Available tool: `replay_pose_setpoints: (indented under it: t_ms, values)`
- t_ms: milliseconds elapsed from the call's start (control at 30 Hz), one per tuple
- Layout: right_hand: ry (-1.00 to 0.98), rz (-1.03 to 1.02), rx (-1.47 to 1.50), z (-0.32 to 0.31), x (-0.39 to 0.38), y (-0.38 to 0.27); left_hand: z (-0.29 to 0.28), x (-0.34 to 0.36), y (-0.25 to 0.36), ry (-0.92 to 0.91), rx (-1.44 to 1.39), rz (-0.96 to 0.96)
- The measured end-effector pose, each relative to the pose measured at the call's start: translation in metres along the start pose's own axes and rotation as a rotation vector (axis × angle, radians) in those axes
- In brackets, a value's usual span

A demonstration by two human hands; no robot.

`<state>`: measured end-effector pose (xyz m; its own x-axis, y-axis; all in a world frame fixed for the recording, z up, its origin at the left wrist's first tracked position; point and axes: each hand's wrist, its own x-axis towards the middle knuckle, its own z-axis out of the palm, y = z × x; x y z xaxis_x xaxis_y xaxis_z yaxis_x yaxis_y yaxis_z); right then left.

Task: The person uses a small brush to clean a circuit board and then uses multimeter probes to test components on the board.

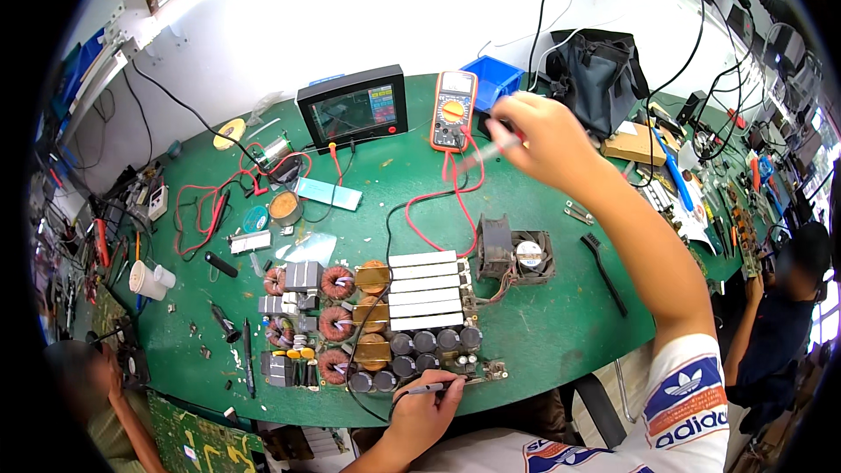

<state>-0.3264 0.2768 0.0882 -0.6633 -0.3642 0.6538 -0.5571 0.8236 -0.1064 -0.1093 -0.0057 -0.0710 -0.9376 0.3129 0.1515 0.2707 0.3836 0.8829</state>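
My left hand [420,416] is closed on a black test probe [425,389] at the near right corner of a large power circuit board [425,322]. Its tip reaches toward the board's edge; contact is too small to make out. A black lead crosses the board. Raised in front of the orange multimeter [453,114], my right hand [543,140] pinches a slim red-and-pale test probe [491,153], smeared by motion. White bars, copper-wound coils and black capacitors cover the board. The multimeter leans upright with red and black leads running from it.
A tablet-like instrument [355,109] stands at the back, beside a blue bin [492,79]. Cooling fans [515,252] sit right of the board, near a black brush [604,273]. Tools and a solder tin [286,208] lie left. Other people are at both sides.
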Motion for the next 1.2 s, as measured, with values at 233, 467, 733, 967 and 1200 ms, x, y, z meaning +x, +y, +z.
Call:
replay_pose_setpoints:
  t_ms: [233, 467, 733, 967, 1200]
  values:
    - [-0.428, 0.406, -0.375, 0.128, 0.055, 0.092, 0.003, 0.001, 0.002, 0.010, -0.026, 0.041]
    - [-0.534, 0.200, -0.625, 0.165, 0.064, 0.104, -0.006, 0.004, 0.008, 0.010, -0.010, 0.114]
    - [-0.452, 0.188, -0.600, 0.174, 0.059, 0.114, -0.007, 0.007, 0.006, -0.051, -0.046, 0.103]
    - [-0.435, 0.407, -0.420, 0.173, 0.057, 0.105, -0.008, 0.007, 0.006, -0.044, -0.052, 0.119]
    - [-0.452, 0.500, -0.375, 0.176, 0.059, 0.102, -0.007, 0.007, 0.006, -0.015, -0.050, 0.148]
